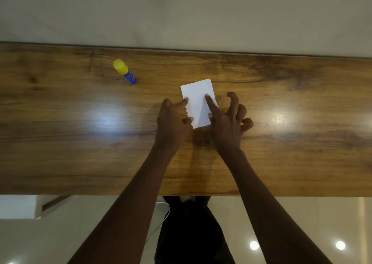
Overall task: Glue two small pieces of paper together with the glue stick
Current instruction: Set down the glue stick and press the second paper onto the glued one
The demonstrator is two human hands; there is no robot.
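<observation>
Two white paper pieces (198, 102) are stacked near the middle of the wooden desk (60, 132), edges almost flush, a sliver of the lower sheet seen along the left edge. The stack is steadied by the left hand (173, 120), its fingertip and thumb touching the left edge. It is pressed flat by the extended index finger of the right hand (227, 120), the other fingers (233, 99) spread and curled clear. The capped glue stick (124, 71) lies well apart, far left. Thin, light, easily creased paper is judged best slid or lifted by an edge or corner.
</observation>
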